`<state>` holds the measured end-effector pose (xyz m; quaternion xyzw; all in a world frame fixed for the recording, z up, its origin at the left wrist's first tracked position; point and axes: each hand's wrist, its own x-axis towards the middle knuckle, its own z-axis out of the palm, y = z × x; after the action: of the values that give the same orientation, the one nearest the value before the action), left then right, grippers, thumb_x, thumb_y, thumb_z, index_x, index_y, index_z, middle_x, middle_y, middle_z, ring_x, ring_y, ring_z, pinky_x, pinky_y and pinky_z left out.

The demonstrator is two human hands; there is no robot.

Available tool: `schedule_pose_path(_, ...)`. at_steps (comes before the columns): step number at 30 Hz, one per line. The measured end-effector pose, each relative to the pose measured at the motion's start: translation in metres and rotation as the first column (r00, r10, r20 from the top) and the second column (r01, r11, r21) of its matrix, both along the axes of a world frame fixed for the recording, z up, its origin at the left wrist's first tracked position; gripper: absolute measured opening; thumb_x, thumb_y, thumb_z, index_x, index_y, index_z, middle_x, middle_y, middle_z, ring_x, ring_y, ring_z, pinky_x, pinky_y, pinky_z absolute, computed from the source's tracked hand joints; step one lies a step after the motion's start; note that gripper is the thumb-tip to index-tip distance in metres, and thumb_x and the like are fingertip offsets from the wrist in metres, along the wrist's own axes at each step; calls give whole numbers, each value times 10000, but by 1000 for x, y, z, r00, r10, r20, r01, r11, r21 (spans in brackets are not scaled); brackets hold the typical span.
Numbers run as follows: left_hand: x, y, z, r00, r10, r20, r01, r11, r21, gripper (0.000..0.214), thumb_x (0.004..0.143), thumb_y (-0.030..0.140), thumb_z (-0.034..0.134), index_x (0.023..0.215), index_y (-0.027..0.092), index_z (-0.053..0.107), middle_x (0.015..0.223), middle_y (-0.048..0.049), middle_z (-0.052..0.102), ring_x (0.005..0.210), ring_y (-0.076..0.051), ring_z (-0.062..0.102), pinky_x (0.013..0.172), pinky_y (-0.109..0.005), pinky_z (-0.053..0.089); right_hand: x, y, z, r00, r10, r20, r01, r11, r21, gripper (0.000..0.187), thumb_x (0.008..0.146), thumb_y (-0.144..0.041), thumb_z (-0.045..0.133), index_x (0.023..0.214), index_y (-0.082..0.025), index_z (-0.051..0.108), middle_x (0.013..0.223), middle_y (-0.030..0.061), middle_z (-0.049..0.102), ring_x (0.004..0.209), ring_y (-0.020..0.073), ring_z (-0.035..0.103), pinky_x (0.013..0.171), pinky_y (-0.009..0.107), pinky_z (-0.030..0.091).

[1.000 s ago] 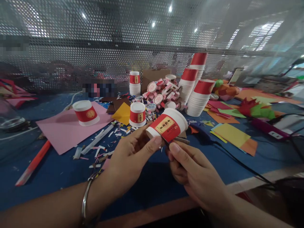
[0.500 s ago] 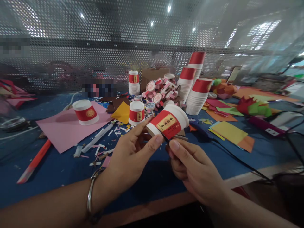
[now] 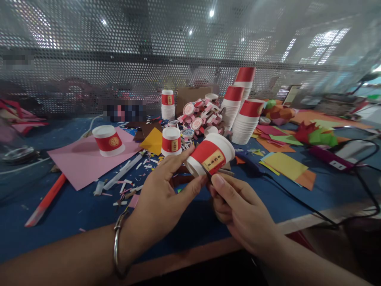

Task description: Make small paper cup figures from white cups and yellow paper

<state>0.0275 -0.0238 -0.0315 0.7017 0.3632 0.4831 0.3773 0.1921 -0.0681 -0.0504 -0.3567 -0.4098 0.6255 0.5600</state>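
Note:
My left hand (image 3: 162, 200) grips a white paper cup with a red band and gold label (image 3: 212, 154), held on its side above the blue table (image 3: 74, 208). Its thumb and fingers pinch the cup's base end. My right hand (image 3: 238, 212) is closed round a thin dark tool, likely small scissors (image 3: 222, 171), whose tip touches the cup's red band near the base. A metal bangle (image 3: 117, 246) circles my left wrist.
Two upturned red-banded cups (image 3: 108, 140) (image 3: 171, 141) stand on the table, one on pink paper (image 3: 80, 159). Stacks of red-and-white cups (image 3: 245, 119) and a heap of lids (image 3: 201, 115) lie behind. Coloured paper (image 3: 287, 165), scraps, a black cable (image 3: 300, 202) and a mesh wall surround them.
The cup has been turned in my left hand, so the gold label now sits lower on its side. Both hands stay in about the same place.

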Motion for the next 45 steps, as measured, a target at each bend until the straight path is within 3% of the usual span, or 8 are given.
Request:
schedule_pose_path(3, 1, -1, -1, 1000, 4, 9, -4, 1000, 14, 542, 861, 340, 791, 1381, 275, 654, 1408, -80, 665, 1268, -298, 634, 1106, -461, 498, 1, -1, 0, 1000, 4, -4, -4, 999, 33, 428, 928, -521, 706, 731, -180, 539, 561, -103, 288, 463, 31, 185, 405, 154, 146)
schedule_pose_path(6, 5, 0, 2, 987, -49, 155, 70, 989, -129, 528, 863, 372, 789, 1356, 243, 652, 1278, -85, 714, 1130, -260, 683, 1011, -422, 546, 1, 0, -1, 1000, 2, 1, -2, 998, 55, 428, 933, -521, 701, 735, -181, 532, 566, -106, 279, 461, 29, 179, 402, 155, 131)
schedule_pose_path(9, 8, 1, 4, 952, -107, 288, 193, 938, -289, 357, 914, 421, 722, 1202, 209, 706, 1031, -50, 721, 943, -201, 672, 904, -376, 566, 0, 2, -1, 1000, -5, 6, 5, 998, 56, 422, 934, -518, 700, 741, -181, 532, 562, -108, 279, 458, 28, 169, 397, 158, 117)
schedule_pose_path(13, 7, 1, 5, 928, -164, 335, 284, 893, -348, 245, 934, 409, 705, 1038, 189, 732, 955, -27, 676, 913, -166, 618, 912, -339, 536, 0, 3, -1, 1000, 1, 15, -2, 998, 60, 426, 944, -512, 690, 734, -181, 524, 548, -115, 264, 450, 26, 157, 392, 160, 114)
schedule_pose_path(19, 4, 0, 4, 939, -161, 302, 259, 912, -319, 260, 933, 431, 711, 1036, 192, 716, 960, -34, 672, 944, -184, 622, 930, -358, 519, 0, 0, 0, 1000, 7, 20, -9, 997, 82, 419, 952, -510, 679, 741, -184, 522, 567, -109, 260, 461, 33, 163, 397, 170, 110)
schedule_pose_path(29, 4, -1, 3, 951, -165, 263, 226, 948, -224, 384, 930, 416, 719, 1266, 231, 695, 1050, -45, 733, 968, -196, 672, 911, -350, 547, 1, -2, -1, 998, -6, 58, 0, 995, 96, 430, 961, -507, 666, 719, -189, 505, 572, -102, 276, 464, 39, 178, 403, 189, 130)
schedule_pose_path(35, 3, -1, 11, 997, -31, 67, 34, 999, -40, 478, 904, 378, 730, 1353, 233, 659, 1292, -93, 707, 1085, -248, 680, 968, -417, 555, 2, -1, -3, 998, -11, 68, 4, 995, 100, 436, 956, -528, 665, 726, -187, 521, 570, -100, 284, 466, 40, 188, 408, 191, 133)
schedule_pose_path(45, -2, -2, 7, 997, 43, -65, -39, 997, 73, 540, 909, 404, 737, 1421, 271, 629, 1392, -102, 662, 1248, -308, 624, 1094, -460, 475, 1, -1, -1, 999, -13, 47, 9, 997, 73, 443, 942, -526, 683, 711, -188, 516, 571, -98, 271, 465, 39, 183, 414, 194, 112)
